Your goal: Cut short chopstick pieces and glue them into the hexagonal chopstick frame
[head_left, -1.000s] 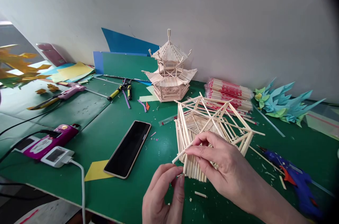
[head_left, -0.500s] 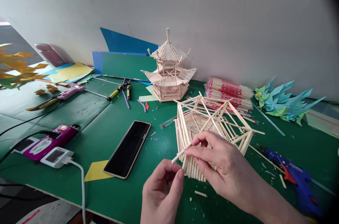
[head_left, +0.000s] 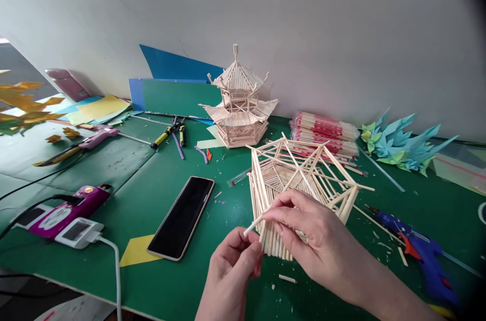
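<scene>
Between the thumb and fingers of my right hand (head_left: 309, 227) is a short pale wooden stick (head_left: 253, 225), slanting down to the left. My left hand (head_left: 237, 263) is just below, its fingers curled and thumb pressed in by the stick's lower end; what it pinches, if anything, is hidden. Behind both hands a many-sided frame of wooden sticks (head_left: 261, 194) stands on the green table (head_left: 159, 290), with slatted sides and an open lattice top. My right hand covers part of its front. Farther back rises a stick pagoda (head_left: 243, 121) with two tiers of roofs.
Right of the frame lies a blue glue gun (head_left: 413, 245). Bundled sticks (head_left: 322, 131) and blue paper foliage (head_left: 406, 144) are behind it. To the left are a phone (head_left: 182, 217), a purple power strip (head_left: 70, 209), pliers (head_left: 170, 133) and a pink glue gun (head_left: 99, 137).
The view has shifted slightly, moving the table items a little left and down. My left hand has turned a little beside the stick, while my right hand keeps its pinch.
</scene>
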The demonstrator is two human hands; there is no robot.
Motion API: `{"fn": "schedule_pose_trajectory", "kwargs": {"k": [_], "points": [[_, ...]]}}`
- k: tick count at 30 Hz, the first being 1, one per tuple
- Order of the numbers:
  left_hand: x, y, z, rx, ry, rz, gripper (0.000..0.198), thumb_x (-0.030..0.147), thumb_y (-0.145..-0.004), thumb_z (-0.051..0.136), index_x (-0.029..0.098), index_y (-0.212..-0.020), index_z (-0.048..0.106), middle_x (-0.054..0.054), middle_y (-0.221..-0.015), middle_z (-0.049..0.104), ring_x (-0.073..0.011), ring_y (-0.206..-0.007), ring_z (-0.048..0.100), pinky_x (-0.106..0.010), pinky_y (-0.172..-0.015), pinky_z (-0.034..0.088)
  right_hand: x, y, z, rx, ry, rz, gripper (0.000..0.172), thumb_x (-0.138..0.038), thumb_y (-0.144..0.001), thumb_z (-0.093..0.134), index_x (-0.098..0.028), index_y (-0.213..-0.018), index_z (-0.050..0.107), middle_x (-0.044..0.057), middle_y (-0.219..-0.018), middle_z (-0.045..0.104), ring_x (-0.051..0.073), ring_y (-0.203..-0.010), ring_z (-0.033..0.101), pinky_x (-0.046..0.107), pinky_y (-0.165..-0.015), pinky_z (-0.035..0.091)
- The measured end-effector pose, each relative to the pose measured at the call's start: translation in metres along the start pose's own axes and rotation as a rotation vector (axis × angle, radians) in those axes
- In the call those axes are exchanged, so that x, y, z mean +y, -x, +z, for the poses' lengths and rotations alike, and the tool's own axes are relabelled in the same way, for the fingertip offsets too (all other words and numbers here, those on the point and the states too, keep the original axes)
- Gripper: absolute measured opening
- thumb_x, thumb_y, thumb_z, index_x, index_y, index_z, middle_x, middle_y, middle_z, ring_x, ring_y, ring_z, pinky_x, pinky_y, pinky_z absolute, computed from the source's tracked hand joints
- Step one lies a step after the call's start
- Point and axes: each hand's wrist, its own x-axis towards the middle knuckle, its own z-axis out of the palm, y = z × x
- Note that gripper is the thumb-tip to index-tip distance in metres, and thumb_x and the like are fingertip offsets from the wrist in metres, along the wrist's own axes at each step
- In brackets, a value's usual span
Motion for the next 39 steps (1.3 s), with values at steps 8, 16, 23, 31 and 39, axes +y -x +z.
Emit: {"fn": "schedule_pose_trajectory", "kwargs": {"k": [8, 16, 23, 31, 39], "points": [[-0.001, 0.0, -0.004, 0.041, -0.11, 0.05, 0.022, 0.034, -0.066, 0.07, 0.016, -0.061, 0.059, 0.003, -0.056, 0.047, -0.0105, -0.053, 0.037, -0.02, -0.05, 0.032, -0.001, 0.003, 0.001, 0.009, -0.045, 0.038, 0.023, -0.011, -0.087, 0.041, -0.02, -0.096, 0.06, 0.002, -0.094, 0.052, 0.012, -0.087, 0.05, 0.027, -0.079, 0.042], [-0.01, -0.004, -0.009, 0.071, -0.103, 0.072, 0.026, 0.035, -0.062, 0.073, 0.016, -0.057, 0.055, 0.004, -0.053, 0.045, -0.01, -0.052, 0.034, -0.02, -0.048, 0.029, -0.002, 0.0, 0.001, 0.019, -0.011, 0.035, 0.025, -0.009, -0.086, 0.041, -0.021, -0.096, 0.061, 0.002, -0.093, 0.053, 0.013, -0.086, 0.051, 0.028, -0.078, 0.043], [-0.01, -0.005, -0.01, 0.054, -0.075, 0.078, 0.026, 0.035, -0.062, 0.073, 0.016, -0.057, 0.054, 0.004, -0.055, 0.046, -0.0098, -0.052, 0.034, -0.02, -0.048, 0.03, 0.001, 0.001, 0.004, 0.07, -0.056, 0.058, 0.031, -0.009, -0.087, 0.042, -0.024, -0.112, 0.055, 0.001, -0.102, 0.054, 0.011, -0.095, 0.051, 0.027, -0.084, 0.042], [-0.009, -0.007, -0.01, 0.044, -0.045, 0.075, 0.027, 0.034, -0.059, 0.075, 0.016, -0.056, 0.055, 0.004, -0.055, 0.045, -0.0092, -0.051, 0.033, -0.02, -0.047, 0.029, -0.001, 0.0, 0.002, 0.044, -0.062, 0.069, 0.026, -0.012, -0.089, 0.041, -0.024, -0.103, 0.059, 0.001, -0.094, 0.053, 0.012, -0.087, 0.051, 0.029, -0.078, 0.043], [-0.012, -0.008, -0.012, 0.026, -0.045, 0.067, 0.026, 0.033, -0.061, 0.073, 0.016, -0.057, 0.055, 0.004, -0.056, 0.045, -0.0095, -0.052, 0.034, -0.021, -0.048, 0.029, -0.001, 0.0, 0.002, 0.036, -0.062, 0.071, 0.026, -0.012, -0.089, 0.041, -0.024, -0.103, 0.059, 0.001, -0.093, 0.052, 0.012, -0.086, 0.051, 0.028, -0.078, 0.042]]}}
